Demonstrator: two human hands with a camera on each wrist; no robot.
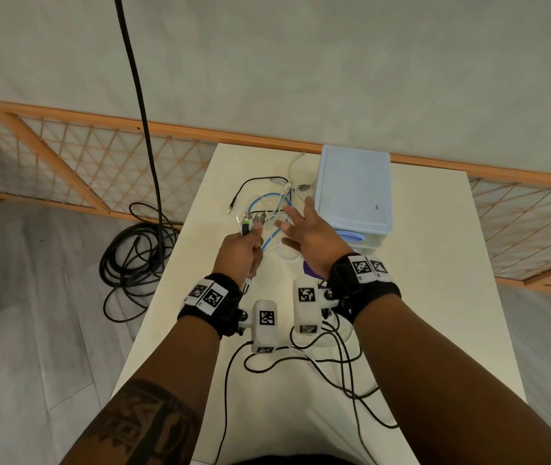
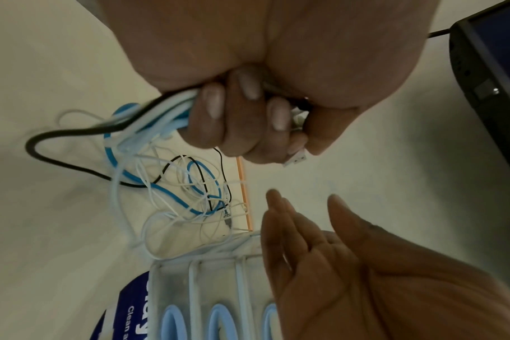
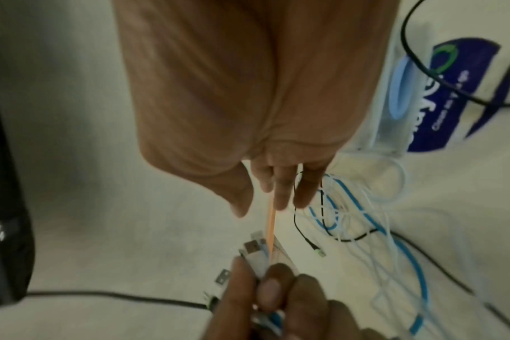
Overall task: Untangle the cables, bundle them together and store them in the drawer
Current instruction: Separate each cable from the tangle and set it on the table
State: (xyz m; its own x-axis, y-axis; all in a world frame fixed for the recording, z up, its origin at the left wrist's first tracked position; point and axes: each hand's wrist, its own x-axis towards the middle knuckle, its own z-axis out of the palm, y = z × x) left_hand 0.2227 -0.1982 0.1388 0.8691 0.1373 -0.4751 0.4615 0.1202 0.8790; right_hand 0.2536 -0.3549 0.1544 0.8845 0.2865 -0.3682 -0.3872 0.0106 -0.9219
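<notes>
- The left hand (image 1: 238,251) curls its fingers (image 2: 233,119) round a bunch of cable ends, their metal plugs (image 1: 248,220) sticking out beyond the fist.
- The right hand (image 1: 307,234) hovers with fingers spread and straight, holding nothing, just beside the pale blue plastic drawer unit (image 1: 354,189).
- The tangle of blue, white and black cables (image 1: 272,204) lies on the white desk (image 1: 435,263), just left of the drawer unit, running back into the left fist.

"Clean a…" on blue label (image 2: 125,306)
</notes>
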